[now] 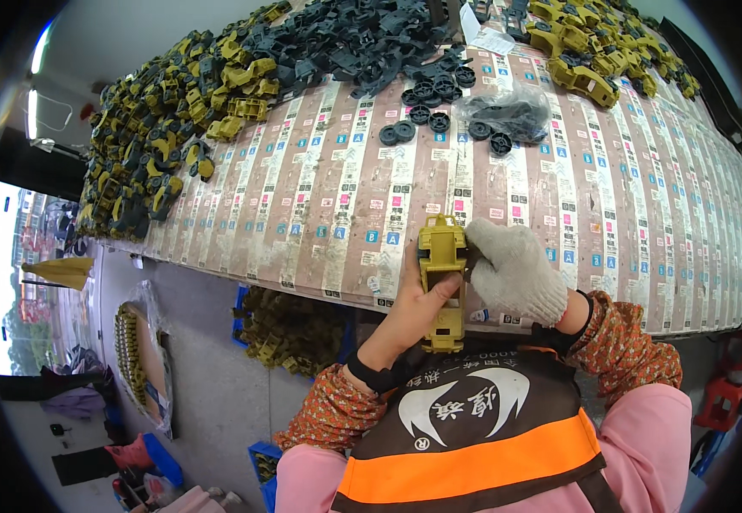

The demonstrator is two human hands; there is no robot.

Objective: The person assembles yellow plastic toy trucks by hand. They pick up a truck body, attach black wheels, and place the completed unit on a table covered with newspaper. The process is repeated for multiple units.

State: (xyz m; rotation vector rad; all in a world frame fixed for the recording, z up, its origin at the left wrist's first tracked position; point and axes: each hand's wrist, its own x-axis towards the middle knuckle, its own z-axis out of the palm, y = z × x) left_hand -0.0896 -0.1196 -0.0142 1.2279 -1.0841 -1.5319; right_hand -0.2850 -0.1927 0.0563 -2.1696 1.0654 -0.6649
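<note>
My bare left hand [411,306] grips a yellow plastic toy vehicle body [444,245] at the table's near edge, with its thumb across the middle. The body stands lengthwise away from me, and a dark wheel or part shows at its far left side. My right hand [515,272], in a pale knitted glove, is closed against the right side of the body. Its fingertips are partly hidden, so whatever they pinch cannot be made out. Farther off on the table lie loose black wheels [439,122] and a clear plastic bag [521,111] with dark parts inside.
Yellow-and-black toy vehicles [161,128] are heaped at the table's left, dark plastic parts [354,38] at the back, and more yellow bodies [580,81] at the back right. Below the near edge, yellow parts [290,329] fill a crate. A red stool [720,403] stands at the right.
</note>
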